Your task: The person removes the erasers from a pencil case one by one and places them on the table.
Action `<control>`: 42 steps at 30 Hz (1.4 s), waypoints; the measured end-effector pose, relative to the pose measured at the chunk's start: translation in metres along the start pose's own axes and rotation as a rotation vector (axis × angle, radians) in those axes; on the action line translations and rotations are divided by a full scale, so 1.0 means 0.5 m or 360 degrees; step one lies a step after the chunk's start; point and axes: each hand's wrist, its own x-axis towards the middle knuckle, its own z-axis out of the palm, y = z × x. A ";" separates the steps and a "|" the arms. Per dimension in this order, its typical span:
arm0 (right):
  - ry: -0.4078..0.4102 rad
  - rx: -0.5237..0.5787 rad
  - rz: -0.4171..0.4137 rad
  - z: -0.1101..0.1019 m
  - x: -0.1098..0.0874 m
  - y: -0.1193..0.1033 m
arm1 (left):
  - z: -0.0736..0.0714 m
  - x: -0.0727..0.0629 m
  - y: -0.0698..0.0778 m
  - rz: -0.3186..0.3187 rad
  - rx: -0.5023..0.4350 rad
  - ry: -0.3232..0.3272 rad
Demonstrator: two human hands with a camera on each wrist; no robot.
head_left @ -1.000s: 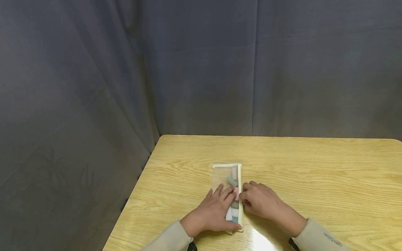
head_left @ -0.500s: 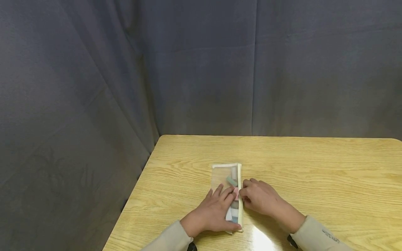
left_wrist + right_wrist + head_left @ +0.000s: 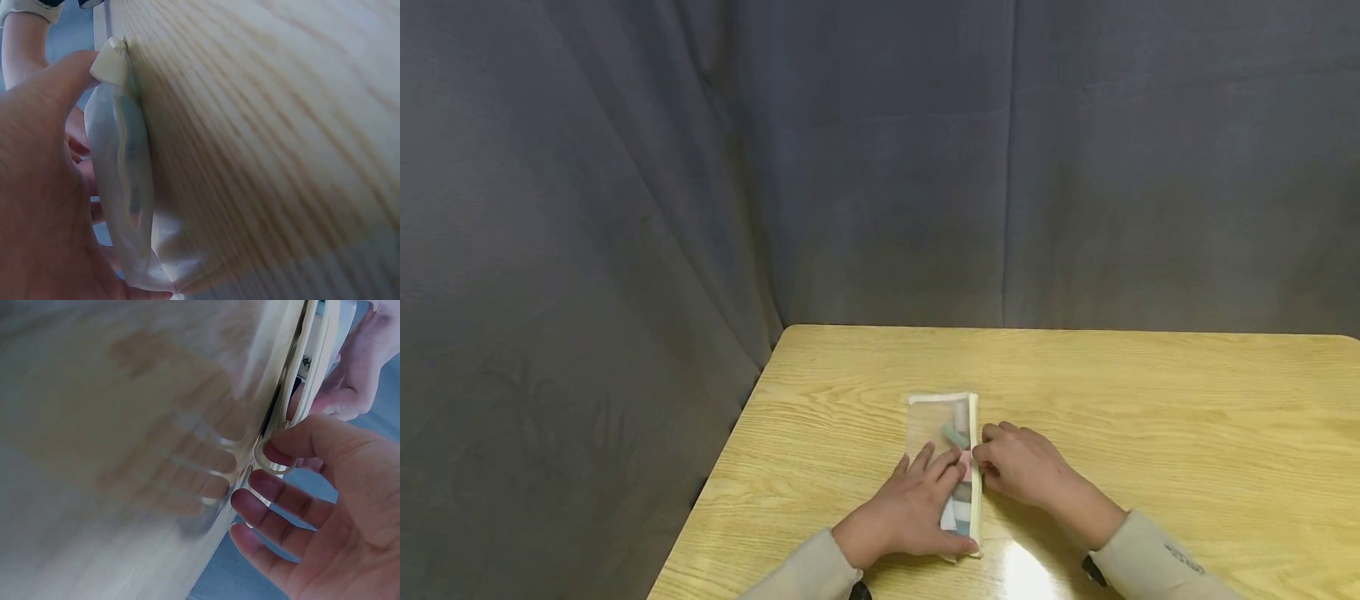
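A see-through mesh zip pouch (image 3: 927, 418) with cream edging lies lengthwise on the table. Inside it show a green piece (image 3: 955, 436), a pink piece (image 3: 966, 468) and some white and grey items whose kinds I cannot tell. Fingers spread, my left hand (image 3: 916, 504) presses down on the pouch, its thumb at the near end of the zipper edge (image 3: 976, 510). Beside that edge, about midway along, my right hand (image 3: 1021, 465) pinches the ring-shaped zipper pull (image 3: 275, 470) between thumb and index finger. In the right wrist view, part of the zipper gapes beyond the pull.
The wooden table (image 3: 1150, 400) extends far to the right, its left edge sloping down toward me. Dark grey curtains (image 3: 880, 167) hang behind it and along the left side. A bright glare spot falls near the front of the tabletop.
My right hand has shifted slightly away from me along the zipper edge, pull still pinched. The left hand and the pouch stay in place.
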 end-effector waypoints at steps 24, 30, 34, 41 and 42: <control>-0.0067 0.0056 0.0072 -0.007 0.022 0.017 | -0.005 -0.003 -0.001 -0.0001 -0.0031 -0.0010; -0.0097 0.0060 0.0088 -0.011 0.023 0.020 | -0.004 -0.003 0.000 0.0006 -0.0039 -0.0014; -0.0053 0.0031 0.0068 -0.010 0.027 0.021 | -0.004 -0.001 -0.001 0.0000 -0.0034 -0.0020; -0.0084 0.0032 0.0110 -0.008 0.030 0.024 | -0.002 -0.002 0.000 -0.0004 -0.0037 -0.0029; -0.0089 0.0038 0.0112 -0.009 0.031 0.024 | -0.003 -0.002 0.000 -0.0007 -0.0040 -0.0032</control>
